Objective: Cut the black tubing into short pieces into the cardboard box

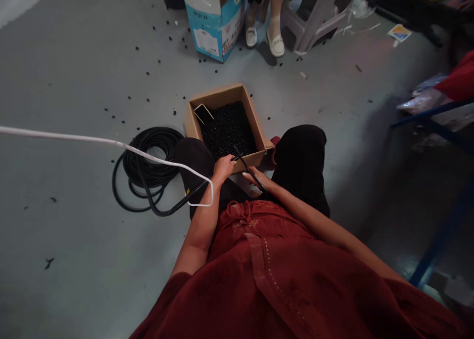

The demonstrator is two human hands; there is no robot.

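My left hand (224,168) is shut on the end of a black rubber cable (177,201), which runs back to a coil (148,156) on the grey floor. My right hand (256,181) grips a slim black tool (250,168), perhaps scissors, whose tip meets the cable end above the box rim. Between my knees stands an open cardboard box (225,98), heaped with small black pieces (228,129). A small pale card (203,113) leans in its corner. A white cord (111,142) crosses from the left and loops beside my left wrist.
Black pieces lie scattered over the grey floor (74,82). Ahead stand a blue-and-white carton (214,20), a person's feet in white shoes (266,40) and a grey plastic stool (314,15). A blue metal frame (440,235) and red cloth (459,79) lie to the right.
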